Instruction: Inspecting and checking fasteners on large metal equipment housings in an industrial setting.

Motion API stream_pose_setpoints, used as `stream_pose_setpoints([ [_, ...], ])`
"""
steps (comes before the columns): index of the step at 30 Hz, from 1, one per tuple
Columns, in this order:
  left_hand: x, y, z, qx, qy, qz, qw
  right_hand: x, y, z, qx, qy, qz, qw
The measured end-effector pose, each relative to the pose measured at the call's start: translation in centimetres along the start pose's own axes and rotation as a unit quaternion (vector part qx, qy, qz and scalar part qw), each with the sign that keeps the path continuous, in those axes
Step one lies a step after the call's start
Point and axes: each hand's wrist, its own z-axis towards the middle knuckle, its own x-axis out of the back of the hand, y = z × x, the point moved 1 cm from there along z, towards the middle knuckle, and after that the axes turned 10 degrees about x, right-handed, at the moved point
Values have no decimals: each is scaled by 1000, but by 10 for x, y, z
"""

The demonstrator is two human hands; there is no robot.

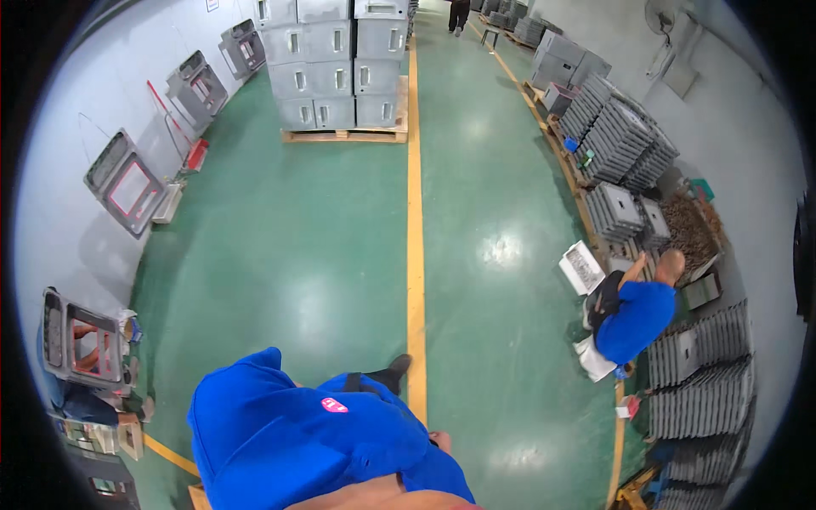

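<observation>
My blue shirt (314, 425) fills the lower middle of the head view. A small patch of skin at its right edge looks like part of my right hand (440, 440); the shirt hides most of it, so its fingers and anything in them do not show. My left hand is out of sight. Ahead of my body, one dark shoe (396, 367) touches the yellow floor line (415, 255). Nothing is seen in contact with the visible bit of hand; green floor (501, 408) lies beside it.
Grey boxes (319, 76) are stacked on a wooden pallet (344, 136) ahead. At right, a person in blue (639, 319) sits by a white bin (582, 268) and stacked grey panels (697, 365). Another person's hands (85, 348) show through a grey frame (58, 336) at left.
</observation>
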Motion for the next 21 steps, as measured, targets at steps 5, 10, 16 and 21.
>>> stream_pose_setpoints([
  [5,94,75,15,-51,-19,1,999,59,-23,68,64,-10,-57,996],
  [10,169,97,-4,-33,-18,-13,999,118,-55,114,-17,38,174,984],
  [16,231,109,5,7,-1,-40,999,181,-56,174,-50,60,80,994],
  [21,284,129,14,40,18,-61,997,233,-58,260,-48,58,55,996],
])
